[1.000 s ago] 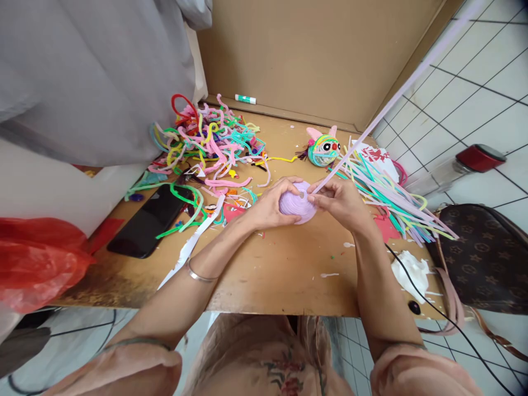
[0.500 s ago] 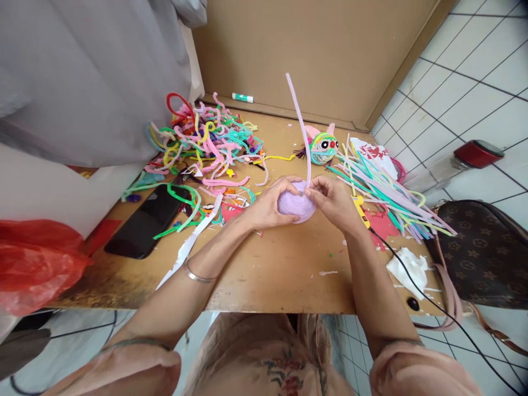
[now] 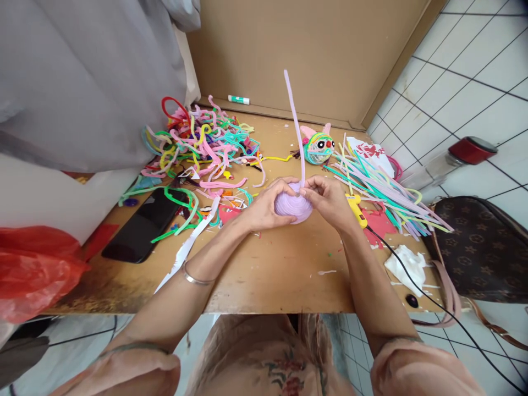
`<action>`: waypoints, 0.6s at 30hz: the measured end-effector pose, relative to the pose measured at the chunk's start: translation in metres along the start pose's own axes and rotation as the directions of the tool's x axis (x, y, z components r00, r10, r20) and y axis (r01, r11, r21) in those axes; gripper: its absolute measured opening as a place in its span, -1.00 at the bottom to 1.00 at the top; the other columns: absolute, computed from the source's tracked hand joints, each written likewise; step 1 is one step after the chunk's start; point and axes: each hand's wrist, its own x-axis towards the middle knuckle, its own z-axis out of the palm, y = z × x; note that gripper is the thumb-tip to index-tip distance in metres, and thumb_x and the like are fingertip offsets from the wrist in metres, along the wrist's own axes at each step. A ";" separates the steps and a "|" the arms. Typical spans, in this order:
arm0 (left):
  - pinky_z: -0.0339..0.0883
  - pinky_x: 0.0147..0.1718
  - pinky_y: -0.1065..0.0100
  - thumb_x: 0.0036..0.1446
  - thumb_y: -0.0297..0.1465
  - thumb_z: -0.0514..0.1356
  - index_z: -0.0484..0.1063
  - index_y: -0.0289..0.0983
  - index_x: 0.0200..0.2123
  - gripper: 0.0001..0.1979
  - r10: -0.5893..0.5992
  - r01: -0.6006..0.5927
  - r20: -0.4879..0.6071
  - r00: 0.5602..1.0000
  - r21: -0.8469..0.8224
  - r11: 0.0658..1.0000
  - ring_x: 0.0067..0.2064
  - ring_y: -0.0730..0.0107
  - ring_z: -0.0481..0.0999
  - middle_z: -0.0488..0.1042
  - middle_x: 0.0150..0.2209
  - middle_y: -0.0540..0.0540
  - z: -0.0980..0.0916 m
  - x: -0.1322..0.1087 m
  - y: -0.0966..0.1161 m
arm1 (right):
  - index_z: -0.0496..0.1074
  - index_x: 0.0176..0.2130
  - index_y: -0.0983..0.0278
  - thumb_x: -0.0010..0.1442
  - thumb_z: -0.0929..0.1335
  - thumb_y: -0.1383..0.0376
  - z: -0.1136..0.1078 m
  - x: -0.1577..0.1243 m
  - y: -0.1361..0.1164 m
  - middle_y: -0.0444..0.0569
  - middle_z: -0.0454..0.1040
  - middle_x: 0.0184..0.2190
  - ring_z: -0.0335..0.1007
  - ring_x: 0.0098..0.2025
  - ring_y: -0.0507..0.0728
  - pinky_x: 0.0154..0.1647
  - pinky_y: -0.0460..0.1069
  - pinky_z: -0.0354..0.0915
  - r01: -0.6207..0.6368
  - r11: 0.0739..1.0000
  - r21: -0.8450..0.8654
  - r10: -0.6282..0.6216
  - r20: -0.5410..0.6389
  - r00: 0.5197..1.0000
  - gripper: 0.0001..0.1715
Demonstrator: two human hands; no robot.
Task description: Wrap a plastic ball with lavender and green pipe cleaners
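Note:
My left hand (image 3: 264,206) is wrapped around a lilac ball (image 3: 290,206) wound from pipe cleaner, held just above the wooden table (image 3: 268,269). My right hand (image 3: 328,199) pinches a long lilac pipe cleaner (image 3: 293,118) where it meets the top of the ball. The free end of that pipe cleaner stands almost straight up. Both hands touch the ball from opposite sides.
A tangle of coloured pipe cleaners (image 3: 202,143) lies at the back left, a bundle of straight ones (image 3: 383,190) at the right. A finished woven ball with eyes (image 3: 317,147), a yellow glue gun (image 3: 357,210) with black cord, a black phone (image 3: 142,223), a glue stick (image 3: 239,99), a brown bag (image 3: 482,247), a red plastic bag (image 3: 33,269).
The lilac pipe cleaner's free end swung from slanting far up-right to standing nearly upright. My right hand shifted slightly toward the ball's top; the glue gun came into sight beside it.

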 end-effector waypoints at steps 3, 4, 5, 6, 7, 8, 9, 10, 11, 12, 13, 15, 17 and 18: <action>0.19 0.22 -0.05 -0.14 -0.43 0.37 0.29 -0.20 -0.14 -0.54 0.001 -0.001 0.004 1.000 0.010 1.000 0.27 0.01 0.33 0.30 0.24 -0.28 0.000 0.000 0.000 | 0.43 -0.43 0.29 0.06 0.45 -0.02 0.000 0.000 0.001 -0.16 0.31 -0.57 0.14 -0.51 -0.01 -0.49 -0.07 0.06 0.014 1.000 -0.004 -0.014 -0.004 1.000 -0.58; 0.19 0.22 -0.05 -0.13 -0.43 0.37 0.29 -0.20 -0.14 -0.54 -0.001 0.001 0.006 1.000 0.012 1.000 0.28 0.02 0.33 0.30 0.24 -0.28 0.000 0.000 0.001 | 0.43 -0.43 0.29 0.06 0.45 -0.02 0.000 0.001 0.001 -0.16 0.31 -0.57 0.14 -0.51 -0.01 -0.49 -0.07 0.06 0.018 1.000 -0.006 -0.018 -0.007 1.000 -0.58; 0.19 0.22 -0.05 -0.13 -0.43 0.37 0.29 -0.20 -0.14 -0.54 -0.005 0.005 0.007 1.000 0.013 1.000 0.28 0.02 0.33 0.29 0.25 -0.28 0.000 0.000 0.001 | 0.43 -0.43 0.29 0.06 0.45 -0.02 0.000 0.001 0.001 -0.16 0.31 -0.57 0.14 -0.51 0.00 -0.49 -0.07 0.07 0.022 1.000 -0.007 -0.022 -0.009 1.000 -0.58; 0.20 0.22 -0.06 -0.13 -0.42 0.36 0.28 -0.19 -0.13 -0.54 -0.011 0.011 0.008 1.000 0.012 1.000 0.28 0.02 0.33 0.29 0.25 -0.28 0.000 0.000 0.001 | 0.43 -0.43 0.29 0.06 0.45 -0.03 0.000 0.001 0.001 -0.16 0.32 -0.57 0.15 -0.51 0.00 -0.49 -0.07 0.07 0.025 1.000 -0.006 -0.025 -0.011 1.000 -0.58; 0.20 0.22 -0.06 -0.13 -0.42 0.36 0.28 -0.19 -0.14 -0.54 -0.016 0.016 0.009 1.000 0.012 1.000 0.28 0.02 0.33 0.29 0.25 -0.27 0.000 0.000 0.002 | 0.43 -0.43 0.29 0.05 0.45 -0.03 0.000 0.001 0.001 -0.16 0.33 -0.57 0.16 -0.50 0.00 -0.49 -0.07 0.08 0.028 1.000 -0.004 -0.028 -0.013 1.000 -0.57; 0.20 0.22 -0.06 -0.13 -0.42 0.36 0.28 -0.19 -0.14 -0.54 -0.019 0.019 0.009 1.000 0.011 1.000 0.28 0.02 0.33 0.29 0.25 -0.27 0.000 0.000 0.002 | 0.43 -0.43 0.28 0.05 0.45 -0.04 0.001 0.001 0.001 -0.16 0.33 -0.57 0.16 -0.50 0.00 -0.48 -0.07 0.08 0.029 1.000 0.000 -0.029 -0.014 0.999 -0.57; 0.20 0.22 -0.06 -0.13 -0.41 0.36 0.28 -0.19 -0.14 -0.54 -0.019 0.019 0.008 1.000 0.009 1.000 0.28 0.02 0.33 0.29 0.25 -0.27 0.000 0.000 0.002 | 0.44 -0.43 0.28 0.04 0.46 -0.04 0.001 0.001 0.000 -0.15 0.34 -0.57 0.17 -0.50 0.00 -0.48 -0.07 0.09 0.031 1.000 0.004 -0.031 -0.016 0.999 -0.56; 0.20 0.22 -0.06 -0.13 -0.41 0.36 0.28 -0.19 -0.14 -0.54 -0.017 0.017 0.008 1.000 0.007 1.000 0.28 0.02 0.32 0.29 0.25 -0.28 0.000 0.000 0.002 | 0.44 -0.42 0.28 0.04 0.46 -0.05 0.001 0.001 0.000 -0.15 0.34 -0.57 0.18 -0.50 0.00 -0.48 -0.06 0.10 0.034 0.999 0.007 -0.033 -0.020 0.999 -0.55; 0.20 0.22 -0.05 -0.13 -0.41 0.36 0.28 -0.20 -0.14 -0.55 -0.013 0.013 0.008 1.000 0.004 1.000 0.28 0.03 0.32 0.29 0.24 -0.28 0.001 0.000 0.001 | 0.44 -0.42 0.28 0.03 0.46 -0.06 0.002 0.002 0.000 -0.16 0.35 -0.57 0.18 -0.50 0.00 -0.47 -0.06 0.10 0.036 0.999 0.008 -0.036 -0.025 0.999 -0.55; 0.20 0.23 -0.05 -0.13 -0.41 0.36 0.28 -0.20 -0.14 -0.55 -0.009 0.009 0.008 1.000 0.001 1.000 0.28 0.03 0.32 0.29 0.24 -0.28 0.001 0.000 0.001 | 0.44 -0.42 0.28 0.03 0.47 -0.06 0.002 0.002 0.000 -0.16 0.35 -0.57 0.18 -0.50 0.00 -0.47 -0.06 0.11 0.037 0.999 0.007 -0.037 -0.032 0.999 -0.55; 0.20 0.23 -0.05 -0.13 -0.41 0.35 0.28 -0.20 -0.14 -0.55 -0.005 0.005 0.007 1.000 -0.002 1.000 0.28 0.03 0.32 0.29 0.24 -0.28 0.001 0.000 0.001 | 0.45 -0.42 0.28 0.02 0.47 -0.06 0.002 0.002 0.000 -0.16 0.35 -0.57 0.18 -0.50 0.00 -0.47 -0.06 0.11 0.039 0.999 0.005 -0.039 -0.037 0.999 -0.54; 0.19 0.23 -0.05 -0.13 -0.41 0.35 0.28 -0.20 -0.14 -0.54 0.000 0.000 0.007 1.000 -0.005 1.000 0.28 0.02 0.32 0.29 0.24 -0.28 0.001 0.000 0.000 | 0.45 -0.42 0.28 0.02 0.47 -0.07 0.003 0.002 0.001 -0.16 0.35 -0.57 0.18 -0.50 0.00 -0.46 -0.06 0.11 0.041 0.999 0.000 -0.041 -0.042 0.998 -0.54; 0.19 0.23 -0.05 -0.13 -0.40 0.35 0.28 -0.20 -0.13 -0.54 0.003 -0.003 0.008 1.000 -0.003 1.000 0.28 0.02 0.32 0.29 0.24 -0.28 0.001 0.000 -0.001 | 0.45 -0.43 0.28 0.02 0.46 -0.08 0.003 0.002 0.001 -0.16 0.34 -0.58 0.18 -0.50 0.01 -0.47 -0.06 0.11 0.038 0.999 -0.006 -0.038 -0.039 0.999 -0.53; 0.19 0.23 -0.05 -0.13 -0.40 0.36 0.28 -0.19 -0.13 -0.54 0.005 -0.005 0.010 1.000 -0.001 1.000 0.28 0.02 0.33 0.29 0.24 -0.28 0.001 0.000 -0.001 | 0.45 -0.43 0.28 0.02 0.46 -0.08 0.002 0.002 0.001 -0.16 0.35 -0.58 0.19 -0.50 0.01 -0.47 -0.06 0.11 0.035 0.999 -0.010 -0.036 -0.037 0.999 -0.52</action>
